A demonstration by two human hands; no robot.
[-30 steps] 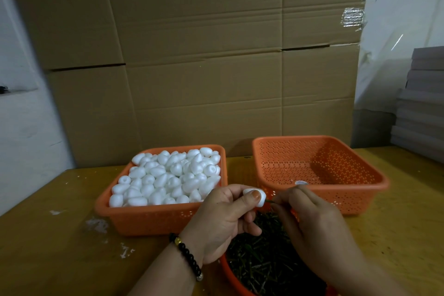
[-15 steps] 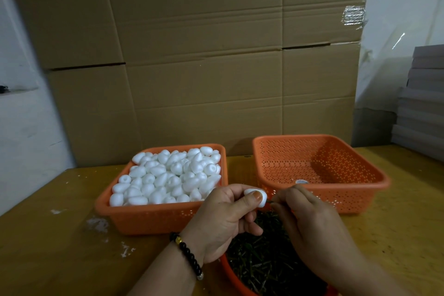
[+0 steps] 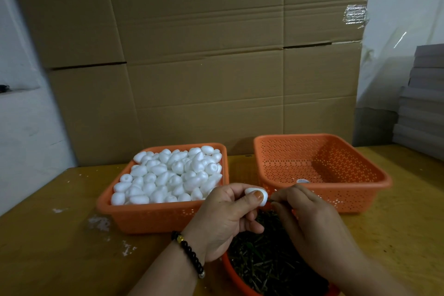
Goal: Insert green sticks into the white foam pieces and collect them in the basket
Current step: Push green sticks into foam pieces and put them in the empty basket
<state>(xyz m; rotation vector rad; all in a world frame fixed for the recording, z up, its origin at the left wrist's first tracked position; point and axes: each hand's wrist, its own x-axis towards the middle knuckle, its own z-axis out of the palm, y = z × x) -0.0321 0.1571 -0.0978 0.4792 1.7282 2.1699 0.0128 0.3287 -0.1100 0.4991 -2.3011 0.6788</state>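
Observation:
My left hand [image 3: 223, 219] pinches one white foam piece [image 3: 262, 196] between thumb and fingers, just above the bowl of green sticks [image 3: 264, 262]. My right hand [image 3: 310, 223] is closed right beside it, fingertips pressed at the foam's right end on a thin green stick [image 3: 271, 200], mostly hidden by the fingers. An orange basket [image 3: 153, 217] on the left is heaped with white foam pieces [image 3: 173, 173]. The orange basket [image 3: 360, 185] on the right holds one small white piece [image 3: 302, 180] at its near wall.
Large cardboard boxes [image 3: 204, 55] stand against the table's far edge behind both baskets. Grey stacked sheets [image 3: 422, 103] sit at the far right. White foam crumbs [image 3: 101, 222] lie on the wooden table [image 3: 48, 247] to the left.
Both hands have stayed almost in place; my right fingers have shifted slightly closer to the foam piece held in my left hand.

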